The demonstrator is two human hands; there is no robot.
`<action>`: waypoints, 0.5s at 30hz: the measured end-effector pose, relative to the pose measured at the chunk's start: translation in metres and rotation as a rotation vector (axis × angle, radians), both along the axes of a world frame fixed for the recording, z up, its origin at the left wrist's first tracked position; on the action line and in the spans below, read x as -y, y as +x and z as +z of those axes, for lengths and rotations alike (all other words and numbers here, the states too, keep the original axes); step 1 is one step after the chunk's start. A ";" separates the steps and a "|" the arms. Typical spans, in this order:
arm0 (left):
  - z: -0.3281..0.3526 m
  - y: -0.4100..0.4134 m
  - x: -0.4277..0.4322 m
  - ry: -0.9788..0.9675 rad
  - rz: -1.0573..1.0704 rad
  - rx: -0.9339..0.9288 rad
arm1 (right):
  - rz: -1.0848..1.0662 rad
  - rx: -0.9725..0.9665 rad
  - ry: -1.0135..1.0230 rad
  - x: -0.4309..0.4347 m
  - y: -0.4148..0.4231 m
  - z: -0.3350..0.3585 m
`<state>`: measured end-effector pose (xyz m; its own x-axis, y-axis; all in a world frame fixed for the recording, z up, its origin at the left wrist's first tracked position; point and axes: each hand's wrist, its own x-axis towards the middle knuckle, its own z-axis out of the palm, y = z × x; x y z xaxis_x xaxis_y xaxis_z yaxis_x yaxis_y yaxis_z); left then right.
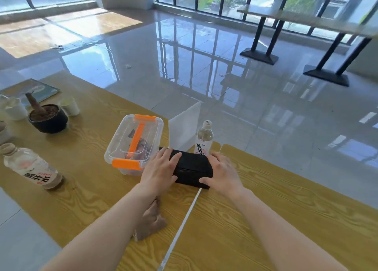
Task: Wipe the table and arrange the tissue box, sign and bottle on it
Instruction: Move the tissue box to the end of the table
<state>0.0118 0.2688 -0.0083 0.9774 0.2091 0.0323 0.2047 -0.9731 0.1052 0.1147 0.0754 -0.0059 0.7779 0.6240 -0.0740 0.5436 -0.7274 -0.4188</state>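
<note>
Glossy tiled floor all around, and the yellow wood-grain table [266, 209] drops off just past the action. Its far edge runs right behind the sign [184, 129] and bottle [204, 137], so not much room at 12 o'clock. Plenty of bare tabletop from 3 to 5 o'clock. At 9 to 10 o'clock a clear storage box [135, 143] with orange latches sits just beside the black tissue box [192, 168], so that side is tight.

The tissue box lies across the white seam [184, 219] between the tabletops. The left hand [159, 170] lies flat on its left end, fingers fairly straight. The right hand [224, 172] has fingers bent over the right end, with the thumb on the near side. A brown cloth [151, 221] is under the left forearm at 7 o'clock.
</note>
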 end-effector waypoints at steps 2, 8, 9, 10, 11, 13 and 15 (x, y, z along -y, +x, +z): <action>-0.003 0.010 -0.004 0.021 -0.003 -0.047 | 0.026 -0.033 -0.050 -0.005 0.008 -0.004; -0.009 0.032 -0.011 0.044 -0.053 -0.137 | 0.112 -0.015 -0.111 -0.018 0.019 -0.014; -0.010 0.034 -0.012 0.041 -0.056 -0.131 | 0.115 -0.003 -0.099 -0.018 0.019 -0.015; -0.010 0.036 -0.012 0.033 -0.059 -0.122 | 0.116 0.005 -0.084 -0.017 0.019 -0.015; -0.009 0.036 -0.013 0.022 -0.064 -0.117 | 0.116 0.012 -0.068 -0.016 0.018 -0.014; -0.007 0.034 -0.012 0.004 -0.084 -0.115 | 0.115 0.022 -0.035 -0.010 0.017 -0.012; -0.004 0.029 -0.010 0.006 -0.107 -0.090 | 0.116 0.040 -0.003 0.000 0.016 -0.009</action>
